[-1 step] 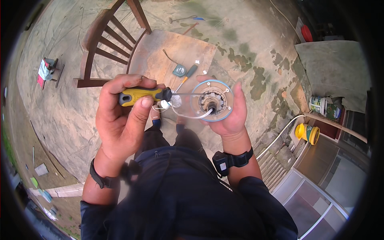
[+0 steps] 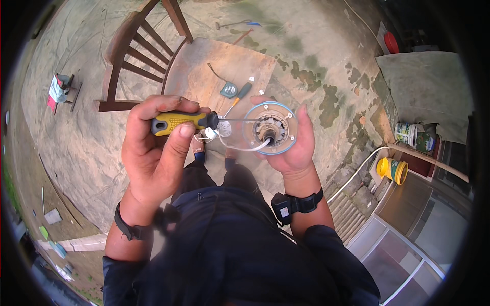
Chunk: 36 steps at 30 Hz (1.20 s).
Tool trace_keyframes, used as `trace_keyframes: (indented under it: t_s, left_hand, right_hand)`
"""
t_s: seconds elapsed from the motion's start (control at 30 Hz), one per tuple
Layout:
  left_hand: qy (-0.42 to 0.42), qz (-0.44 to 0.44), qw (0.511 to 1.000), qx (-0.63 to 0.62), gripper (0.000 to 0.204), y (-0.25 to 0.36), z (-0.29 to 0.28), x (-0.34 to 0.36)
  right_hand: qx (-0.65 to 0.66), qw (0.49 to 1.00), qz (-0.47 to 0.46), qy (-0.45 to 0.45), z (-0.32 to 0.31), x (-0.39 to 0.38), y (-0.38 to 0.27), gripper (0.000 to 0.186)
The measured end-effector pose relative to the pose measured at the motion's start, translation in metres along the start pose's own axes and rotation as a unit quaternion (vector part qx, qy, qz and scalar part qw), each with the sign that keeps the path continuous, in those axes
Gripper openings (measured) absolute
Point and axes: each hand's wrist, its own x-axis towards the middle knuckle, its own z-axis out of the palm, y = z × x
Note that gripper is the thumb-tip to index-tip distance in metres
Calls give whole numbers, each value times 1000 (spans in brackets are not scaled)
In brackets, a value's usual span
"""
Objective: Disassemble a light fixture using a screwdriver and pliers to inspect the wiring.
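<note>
My left hand (image 2: pixel 153 153) is closed around a yellow and black screwdriver (image 2: pixel 178 121), whose thin shaft reaches right to a round fitting (image 2: pixel 278 115) with a blue rim, small screws and a ringed centre. My right hand (image 2: pixel 293 160) grips this fitting from behind and its right side. A pale cable (image 2: pixel 245 149) loops out of the dark centre towards small white parts (image 2: pixel 210 133) behind the screwdriver. Just beyond, on a wooden chair seat (image 2: pixel 186 66), lie a tape measure (image 2: pixel 228 90) and a second screwdriver (image 2: pixel 240 96).
The chair's slatted back (image 2: pixel 117 64) rises at upper left on a stained concrete floor (image 2: pixel 311 46). A small stool (image 2: pixel 62 87) with cloth stands farther left. At right are a yellow bucket (image 2: pixel 395 171), a white bucket (image 2: pixel 406 133), a long pole (image 2: pixel 434 160) and framed panels (image 2: pixel 393 255).
</note>
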Motion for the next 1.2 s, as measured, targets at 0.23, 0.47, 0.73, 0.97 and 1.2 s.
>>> trace_keyframes:
  t_s: [0.23,0.47,0.73,0.97,1.2]
  left_hand:
    - [25,16,1000,-7,26,-1,-9,2]
    - [-129,-97,971,178,14,3,-5,2]
    - [-161,-74,930,322,38,-16,36,-7]
    - [-166,-74,909,376,29,-20,43,-10]
    - [-158,-59,969,177,33,-43,26,-23]
  right_hand:
    - [-120,992,-25,13,3,-2,-4,72]
    - [-227,969,-89,22,6,-1,6,66]
    - [-395,909,-127,37,8,-2,12,56]
    - [-441,881,-166,40,8,-4,19,57]
    - [-532,812,-238,-33,17,-3,12,78]
